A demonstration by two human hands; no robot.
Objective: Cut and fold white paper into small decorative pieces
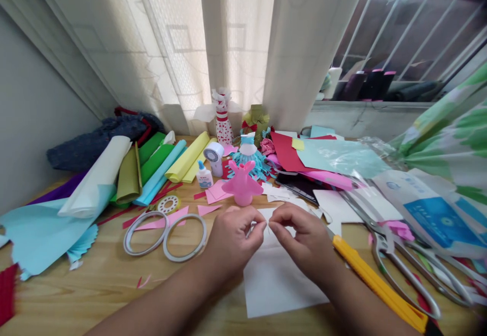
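Note:
My left hand (234,237) and my right hand (300,239) meet over a white paper sheet (277,285) lying on the wooden table (106,285). Both hands pinch a small white piece of paper (267,223) between fingertips, thumbs and forefingers closed on it. Just beyond the hands stands a pink paper figure (242,183). A blue fringed paper figure (249,158) stands behind it.
Two tape rings (165,233) lie left of my hands. Rolled coloured papers (152,166), a glue bottle (204,176) and a white roll (214,157) sit behind. A yellow utility knife (376,285) and large scissors (403,265) lie right, with paper sheets (335,158).

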